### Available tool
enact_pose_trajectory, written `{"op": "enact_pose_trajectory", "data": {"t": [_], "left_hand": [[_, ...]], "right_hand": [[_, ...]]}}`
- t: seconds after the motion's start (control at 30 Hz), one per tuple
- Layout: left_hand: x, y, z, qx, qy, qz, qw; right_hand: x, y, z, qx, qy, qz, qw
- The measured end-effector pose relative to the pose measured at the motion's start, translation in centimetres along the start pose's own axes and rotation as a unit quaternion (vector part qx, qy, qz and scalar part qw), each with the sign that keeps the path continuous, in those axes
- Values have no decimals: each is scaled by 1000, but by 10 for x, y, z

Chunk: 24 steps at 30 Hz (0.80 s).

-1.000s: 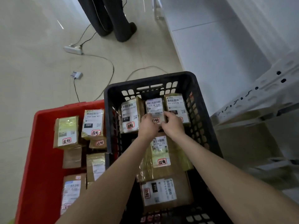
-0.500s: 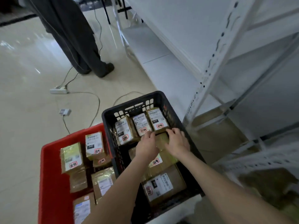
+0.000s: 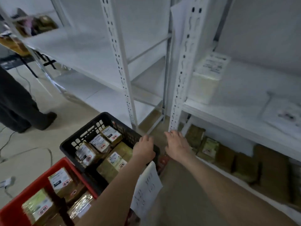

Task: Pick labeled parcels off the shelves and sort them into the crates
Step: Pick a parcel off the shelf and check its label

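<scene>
Black crate (image 3: 84, 132) beside red crate (image 3: 65, 160), shelf upright (image 3: 179, 95) before right hand (image 3: 176, 144)

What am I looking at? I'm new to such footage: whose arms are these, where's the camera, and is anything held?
No machine: these are a person's bare arms, filmed by a camera worn on their head. On the floor stand a black crate and a red crate, both holding labeled parcels. The left hand is at the black crate's rim; whether it grips is unclear. The right hand, open and empty, reaches toward brown parcels on the lowest shelf.
</scene>
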<state>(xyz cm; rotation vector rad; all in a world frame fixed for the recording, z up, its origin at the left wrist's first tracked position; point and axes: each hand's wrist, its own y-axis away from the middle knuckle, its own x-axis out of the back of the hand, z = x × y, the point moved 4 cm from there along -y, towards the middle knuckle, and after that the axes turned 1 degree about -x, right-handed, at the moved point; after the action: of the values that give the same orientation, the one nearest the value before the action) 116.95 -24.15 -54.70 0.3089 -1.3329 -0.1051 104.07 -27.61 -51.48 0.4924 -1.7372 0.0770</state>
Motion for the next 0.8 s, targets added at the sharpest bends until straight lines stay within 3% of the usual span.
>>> {"op": "enact_pose_trajectory", "data": {"t": [0.4, 0.6, 0.7, 0.8], "left_hand": [[38, 23, 226, -153, -45, 65, 985], [42, 39, 345, -209, 5, 94, 973], [36, 41, 385, -244, 1, 94, 965], [36, 29, 405, -255, 15, 105, 961]], "right_hand": [[94, 106, 176, -80, -19, 102, 991], [131, 152, 282, -141, -37, 157, 977], [141, 164, 329, -210, -123, 180, 953], [142, 169, 366, -280, -262, 200, 902]]}}
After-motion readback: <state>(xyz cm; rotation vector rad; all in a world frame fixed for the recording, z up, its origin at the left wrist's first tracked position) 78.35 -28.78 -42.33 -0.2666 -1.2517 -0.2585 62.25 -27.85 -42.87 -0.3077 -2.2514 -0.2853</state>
